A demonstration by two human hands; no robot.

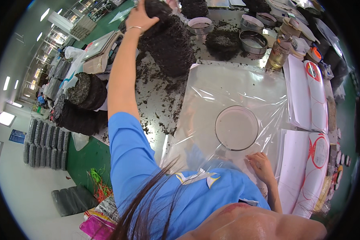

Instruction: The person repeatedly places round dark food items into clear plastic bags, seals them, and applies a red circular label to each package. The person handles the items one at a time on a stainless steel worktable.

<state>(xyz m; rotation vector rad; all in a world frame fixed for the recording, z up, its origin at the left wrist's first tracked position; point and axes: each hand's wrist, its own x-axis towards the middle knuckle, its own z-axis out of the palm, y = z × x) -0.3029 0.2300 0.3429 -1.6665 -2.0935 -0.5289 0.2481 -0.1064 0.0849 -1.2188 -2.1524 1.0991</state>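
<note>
My left hand (141, 18) reaches far forward, fingers spread against the top of a tall stack of dark dried seaweed discs (171, 48). Its fingertips are cut off at the upper edge, so how firmly it grips is hard to see. Low in front of my body, my right hand (259, 165) rests with loosely bent fingers on clear plastic film (198, 120), holding nothing visible. Just beyond it, a thin round ring (236, 128) lies on the film. Dark crumbs are scattered over the metal tabletop (151, 99).
A round dark seaweed cake (223, 42), metal rings (253, 42) and a bottle of yellowish liquid (278, 52) stand farther back. Paper sheets and label rolls (318, 156) line the right side. More dark stacks (81, 117) are at the left edge.
</note>
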